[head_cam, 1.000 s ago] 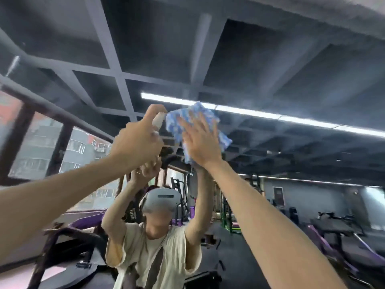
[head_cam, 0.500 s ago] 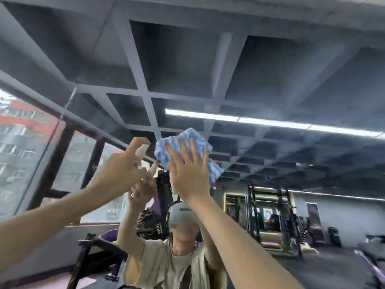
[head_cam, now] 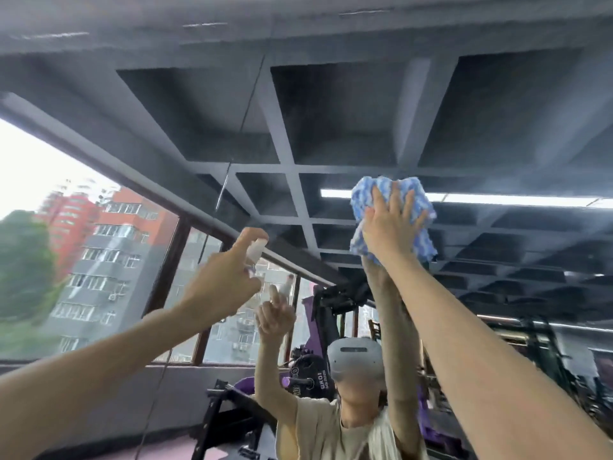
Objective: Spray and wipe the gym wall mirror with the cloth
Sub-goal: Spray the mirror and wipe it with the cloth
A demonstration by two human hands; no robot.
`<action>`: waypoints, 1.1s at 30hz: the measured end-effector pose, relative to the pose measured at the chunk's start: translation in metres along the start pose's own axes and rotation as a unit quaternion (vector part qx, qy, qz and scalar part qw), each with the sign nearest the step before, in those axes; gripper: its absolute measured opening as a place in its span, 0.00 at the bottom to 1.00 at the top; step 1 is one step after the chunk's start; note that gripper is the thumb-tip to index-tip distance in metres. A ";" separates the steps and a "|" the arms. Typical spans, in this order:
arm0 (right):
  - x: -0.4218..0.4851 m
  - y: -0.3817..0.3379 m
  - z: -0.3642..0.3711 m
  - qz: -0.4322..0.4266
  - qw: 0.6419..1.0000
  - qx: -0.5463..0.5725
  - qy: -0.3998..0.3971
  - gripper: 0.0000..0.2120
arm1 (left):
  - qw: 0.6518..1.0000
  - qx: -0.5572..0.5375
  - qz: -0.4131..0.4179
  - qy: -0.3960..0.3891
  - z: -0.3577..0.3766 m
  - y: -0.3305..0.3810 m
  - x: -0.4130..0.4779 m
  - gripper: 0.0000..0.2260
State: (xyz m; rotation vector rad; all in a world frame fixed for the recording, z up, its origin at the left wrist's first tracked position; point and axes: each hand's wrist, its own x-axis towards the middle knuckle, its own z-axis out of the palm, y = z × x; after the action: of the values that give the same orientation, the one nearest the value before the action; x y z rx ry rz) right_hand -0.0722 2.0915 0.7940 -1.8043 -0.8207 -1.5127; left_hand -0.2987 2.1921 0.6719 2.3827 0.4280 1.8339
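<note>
The wall mirror (head_cam: 335,114) fills the view and reflects the dark ceiling grid and me with both arms raised. My right hand (head_cam: 388,229) is high at the centre right, with its fingers spread flat on a blue-and-white cloth (head_cam: 363,199), which it presses against the glass. At the centre left, my left hand (head_cam: 221,285) grips a small white spray bottle (head_cam: 256,250). Its index finger lies on the nozzle, which points at the mirror. Most of the bottle is hidden behind the hand.
A thin vertical seam (head_cam: 246,111) between mirror panels runs just left of the spray bottle. The glass reflects large windows (head_cam: 99,260) on the left and purple and black gym machines (head_cam: 326,313) low in the middle and on the right.
My right hand has slid the cloth to the right across the glass, away from my left hand. The two hands were side by side and are now well apart. My view has shifted left.
</note>
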 end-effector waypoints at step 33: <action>-0.011 0.136 -0.020 0.095 0.992 -0.033 0.072 0.24 | 0.986 -0.147 0.069 -0.034 0.048 0.048 0.029 0.26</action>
State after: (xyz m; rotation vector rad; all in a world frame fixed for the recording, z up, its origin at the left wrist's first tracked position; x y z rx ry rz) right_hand 0.0220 1.9932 0.7749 -1.7425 -0.5185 -1.5404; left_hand -0.2387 2.1588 0.6981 2.3109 -0.0163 1.7202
